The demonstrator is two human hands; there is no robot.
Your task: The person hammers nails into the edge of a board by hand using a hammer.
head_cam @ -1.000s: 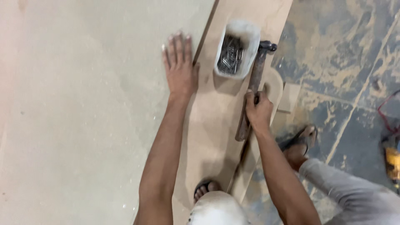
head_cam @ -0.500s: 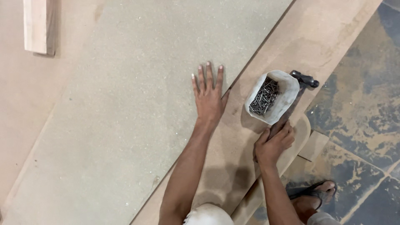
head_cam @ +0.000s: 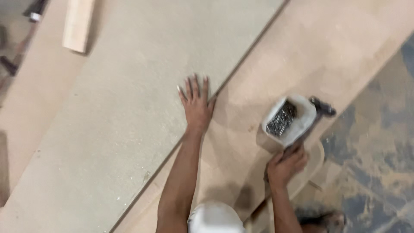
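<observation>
Right hand [head_cam: 285, 165]: fist wrapped round the hammer [head_cam: 312, 116] handle, head at 1 o'clock past the white tub of nails [head_cam: 288, 120] — supplies kept within reach.
Left hand [head_cam: 196, 105]: fingers spread, flat at 10 o'clock — steadying the grey board [head_cam: 129, 108].

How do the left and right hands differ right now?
The left hand lies flat, fingers spread, on the big grey board; the right hand is curled shut around the hammer handle. The left holds nothing; the right sits beside the white tub of nails. Both are bare.
</observation>
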